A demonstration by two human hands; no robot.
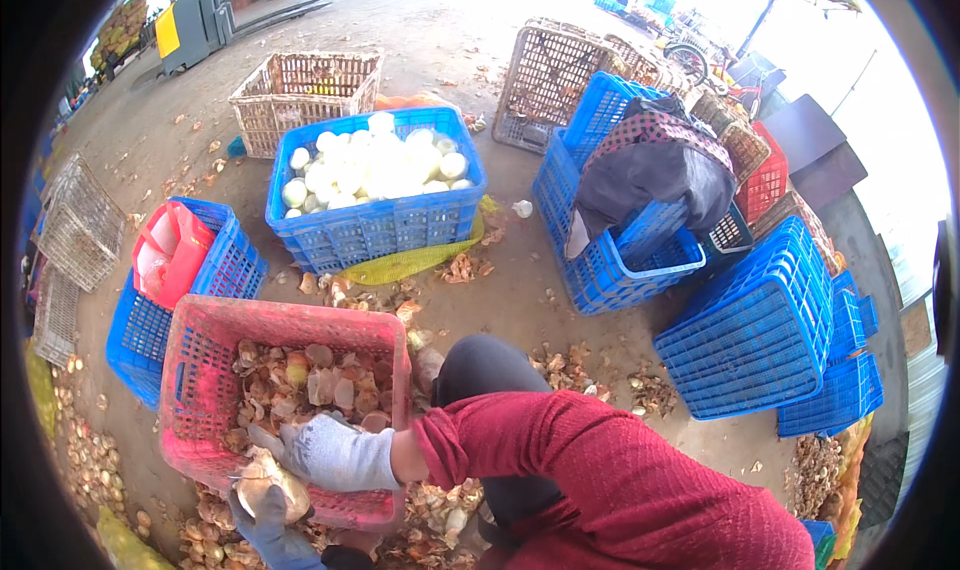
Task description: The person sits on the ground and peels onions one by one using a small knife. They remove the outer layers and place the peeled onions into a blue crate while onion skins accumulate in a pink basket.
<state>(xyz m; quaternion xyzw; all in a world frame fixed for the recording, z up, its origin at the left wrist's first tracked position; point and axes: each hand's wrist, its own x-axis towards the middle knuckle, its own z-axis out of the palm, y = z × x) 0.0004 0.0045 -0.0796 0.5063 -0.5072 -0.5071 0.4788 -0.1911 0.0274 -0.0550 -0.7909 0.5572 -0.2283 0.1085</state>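
My left hand (270, 529), in a blue-grey glove, grips an onion (271, 493) with loose, dry skin over the front wall of a red plastic crate (289, 311). Against the onion's upper side is my right hand (330, 450), in a pale grey glove. Its palm and most of its fingers face away, so whether it holds anything is hidden. Inside the red crate lie brown onion skins (281, 401) and a yellowish onion (298, 369).
A blue crate of peeled white onions (367, 165) stands beyond the red one. A red bag (172, 255) sits in a blue crate (232, 259) at left. Dark cloth (652, 165) covers crates at right. Onions (94, 461) and skins (442, 517) litter the floor.
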